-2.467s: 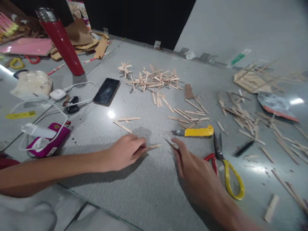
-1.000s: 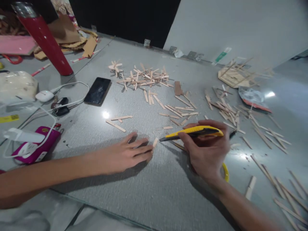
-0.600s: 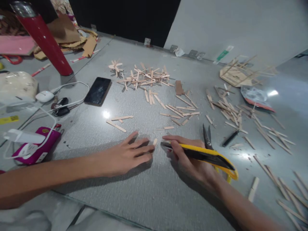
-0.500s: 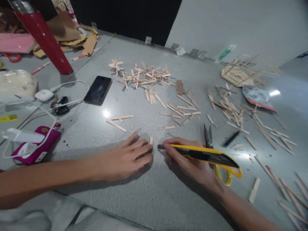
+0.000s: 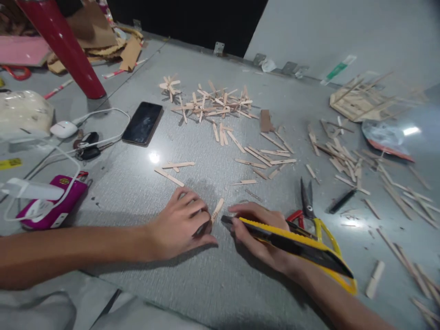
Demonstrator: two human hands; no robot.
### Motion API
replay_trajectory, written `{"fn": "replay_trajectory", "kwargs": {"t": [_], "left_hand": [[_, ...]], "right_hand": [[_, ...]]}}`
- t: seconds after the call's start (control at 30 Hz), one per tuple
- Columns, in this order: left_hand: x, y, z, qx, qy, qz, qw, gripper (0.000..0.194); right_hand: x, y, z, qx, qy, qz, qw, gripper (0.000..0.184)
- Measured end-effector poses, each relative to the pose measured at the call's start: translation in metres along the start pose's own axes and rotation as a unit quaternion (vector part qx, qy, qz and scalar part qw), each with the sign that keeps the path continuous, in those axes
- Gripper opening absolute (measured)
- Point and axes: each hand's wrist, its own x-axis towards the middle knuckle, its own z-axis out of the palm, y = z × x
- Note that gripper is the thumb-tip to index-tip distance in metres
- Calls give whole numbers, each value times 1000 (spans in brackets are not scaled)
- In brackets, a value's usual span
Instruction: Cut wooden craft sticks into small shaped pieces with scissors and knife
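Observation:
My left hand (image 5: 182,222) rests on the grey table (image 5: 213,279) with its fingers curled, pinning a short wooden stick (image 5: 217,209) that pokes out past the fingertips. My right hand (image 5: 263,233) grips a yellow and black utility knife (image 5: 292,240) like a pen. The knife's tip sits just right of the stick, close to my left fingertips.
Scissors with red and yellow handles (image 5: 309,215) lie right of my right hand. Several loose sticks (image 5: 220,107) lie scattered across the middle and right of the table. A black phone (image 5: 142,123), a white mouse (image 5: 63,129), cables, a magenta case (image 5: 55,206) and a red bottle (image 5: 62,46) lie at the left.
My right hand picked up the yellow knife from the table and brought its tip down beside the stick. My left fingers curled in over the stick.

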Motion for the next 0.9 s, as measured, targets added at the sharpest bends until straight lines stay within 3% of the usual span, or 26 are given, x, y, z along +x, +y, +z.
{"fn": "replay_trajectory", "kwargs": {"t": [0.1,0.17,0.23,0.37,0.47,0.9], "left_hand": [[-2,3,4,36,2,17,999,15],[-3,4,4,47,9,34,998,17],[-3,3,4,56,9,48,997,19],[-4,0,3,81,-8,84,993,22],[-5,0,4,76,-11,98,992,24],[-1,2,-3,110,-26,131,985,22]], "right_hand": [[0,2,4,-7,5,-28,1000,9],[-1,4,6,-29,23,-59,998,1],[-2,3,8,-36,31,-71,996,5],[-6,-5,12,-33,24,-22,999,20],[-7,-10,13,-45,14,-1,999,20],[-9,-8,14,-70,3,-34,997,19]]}}
